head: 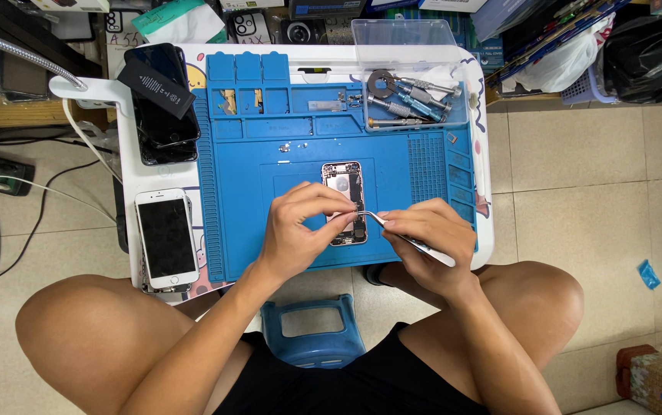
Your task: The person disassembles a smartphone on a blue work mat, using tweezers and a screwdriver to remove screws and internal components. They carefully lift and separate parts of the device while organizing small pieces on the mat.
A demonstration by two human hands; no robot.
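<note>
Left hand (296,230) pins the opened silver smartphone (345,201) flat on the blue silicone repair mat (285,154), steadying it; right hand (431,238) pinches curved metal tweezers (392,229), tip over the phone's lower edge.

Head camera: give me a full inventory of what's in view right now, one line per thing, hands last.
Opened phone: one, silver inside, centre of the mat, under both hands.
Tweezers: one, metal, in the right hand, tips at the opened phone.
Work mat: one, blue, covering the small table.
Small table: one, white, between the knees.
White phone: one, dark screen, left of the mat.
Dark phones: a stack, count unclear, black, table's far left corner.
Battery: one, black, on the stack.
Screwdrivers: several, blue-grey, in a clear tray at far right.
Stool: one, blue, below the table.
Left hand: on the opened phone.
Right hand: gripping the tweezers.
</note>
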